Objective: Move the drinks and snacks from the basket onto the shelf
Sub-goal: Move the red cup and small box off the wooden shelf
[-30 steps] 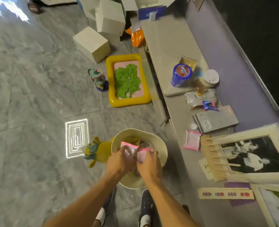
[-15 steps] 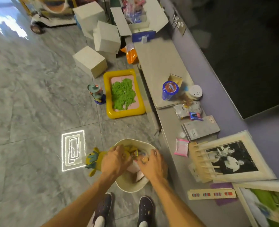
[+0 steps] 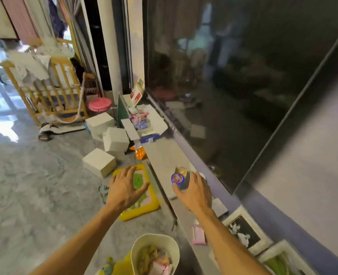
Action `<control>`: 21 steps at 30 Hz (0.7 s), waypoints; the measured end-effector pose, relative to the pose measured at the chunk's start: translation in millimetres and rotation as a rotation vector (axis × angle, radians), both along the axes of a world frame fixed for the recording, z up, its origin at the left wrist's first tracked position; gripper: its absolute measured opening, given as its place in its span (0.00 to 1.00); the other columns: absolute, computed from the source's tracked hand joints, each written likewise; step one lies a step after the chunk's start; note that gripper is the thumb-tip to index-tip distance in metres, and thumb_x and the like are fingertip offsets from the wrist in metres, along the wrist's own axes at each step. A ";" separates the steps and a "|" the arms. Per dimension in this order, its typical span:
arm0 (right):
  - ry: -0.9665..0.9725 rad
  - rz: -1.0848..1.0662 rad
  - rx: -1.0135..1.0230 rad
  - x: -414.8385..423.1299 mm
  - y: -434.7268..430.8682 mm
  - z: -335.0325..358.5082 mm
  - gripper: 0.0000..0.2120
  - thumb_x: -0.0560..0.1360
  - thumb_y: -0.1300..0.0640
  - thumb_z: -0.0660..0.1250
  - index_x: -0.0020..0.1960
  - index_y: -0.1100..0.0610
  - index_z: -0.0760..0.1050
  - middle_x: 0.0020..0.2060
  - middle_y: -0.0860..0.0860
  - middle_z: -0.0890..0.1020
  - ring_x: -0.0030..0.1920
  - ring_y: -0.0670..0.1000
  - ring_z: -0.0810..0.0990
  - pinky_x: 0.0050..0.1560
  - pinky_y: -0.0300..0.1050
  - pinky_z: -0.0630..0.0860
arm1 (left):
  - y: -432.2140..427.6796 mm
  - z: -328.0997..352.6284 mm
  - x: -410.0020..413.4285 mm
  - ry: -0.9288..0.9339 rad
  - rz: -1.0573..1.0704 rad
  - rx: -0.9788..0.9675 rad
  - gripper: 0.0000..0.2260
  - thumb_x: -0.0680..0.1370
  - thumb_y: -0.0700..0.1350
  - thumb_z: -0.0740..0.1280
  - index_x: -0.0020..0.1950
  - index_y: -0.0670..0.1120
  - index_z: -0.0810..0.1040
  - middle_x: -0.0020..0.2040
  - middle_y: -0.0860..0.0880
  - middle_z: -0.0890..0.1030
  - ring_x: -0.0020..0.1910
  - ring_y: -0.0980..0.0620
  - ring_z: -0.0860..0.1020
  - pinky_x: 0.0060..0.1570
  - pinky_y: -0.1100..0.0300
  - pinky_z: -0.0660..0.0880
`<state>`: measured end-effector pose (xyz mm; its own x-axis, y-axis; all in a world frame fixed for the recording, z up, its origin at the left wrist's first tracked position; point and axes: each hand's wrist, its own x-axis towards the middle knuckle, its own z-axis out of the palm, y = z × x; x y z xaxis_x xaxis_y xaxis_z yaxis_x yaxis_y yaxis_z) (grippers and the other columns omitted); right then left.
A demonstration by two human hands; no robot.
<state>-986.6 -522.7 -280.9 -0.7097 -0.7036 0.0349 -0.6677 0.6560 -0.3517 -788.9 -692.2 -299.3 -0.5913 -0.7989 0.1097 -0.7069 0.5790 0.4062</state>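
Observation:
A cream basket (image 3: 136,247) stands on the floor at the bottom, with several snack packets (image 3: 154,259) inside. The grey shelf (image 3: 164,155) runs along the wall on the right. On it stand a blue-lidded cup (image 3: 177,178) and a gold packet (image 3: 181,170). My right hand (image 3: 197,192) is over the shelf, its thumb and fingers curled against the cup's side; anything under the palm is hidden. My left hand (image 3: 124,189) hovers with its fingers spread over a yellow tray (image 3: 142,210) and holds nothing. A pink packet (image 3: 198,236) lies on the shelf near my right forearm.
White boxes (image 3: 99,161) and an orange bag (image 3: 140,153) sit on the floor beyond the tray. A yellow plush toy (image 3: 112,267) lies beside the basket. Picture frames (image 3: 243,231) lie on the near shelf, an open box (image 3: 144,124) at its far end. A large dark screen (image 3: 223,76) backs the shelf.
Both hands have left the basket. The right hand went up to the shelf beside the blue cup, the left rose over the yellow tray. The camera tilted up.

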 end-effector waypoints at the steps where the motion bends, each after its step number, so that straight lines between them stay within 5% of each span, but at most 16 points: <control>1: 0.024 -0.017 -0.022 1.9 4.1 23.9 0.45 0.76 0.26 0.61 0.80 0.57 0.65 0.76 0.57 0.72 0.74 0.59 0.72 0.69 0.56 0.75 | -3.6 20.5 -0.7 0.013 -0.018 -0.023 0.44 0.75 0.79 0.55 0.82 0.52 0.65 0.81 0.47 0.69 0.79 0.44 0.68 0.78 0.39 0.62; 12: 0.184 -0.373 -0.137 58.7 101.7 151.2 0.46 0.78 0.28 0.60 0.84 0.58 0.59 0.82 0.57 0.64 0.79 0.60 0.66 0.73 0.56 0.70 | 50.7 138.6 -20.5 0.143 -0.290 -0.147 0.40 0.75 0.79 0.56 0.75 0.53 0.73 0.75 0.47 0.74 0.73 0.44 0.73 0.74 0.39 0.67; 21: 0.252 -0.770 -0.102 94.1 302.5 167.9 0.40 0.77 0.28 0.60 0.76 0.58 0.69 0.72 0.57 0.75 0.67 0.60 0.76 0.61 0.56 0.76 | 233.5 165.9 -68.5 0.207 -0.614 -0.113 0.40 0.76 0.77 0.56 0.75 0.49 0.74 0.72 0.46 0.75 0.70 0.43 0.75 0.72 0.41 0.70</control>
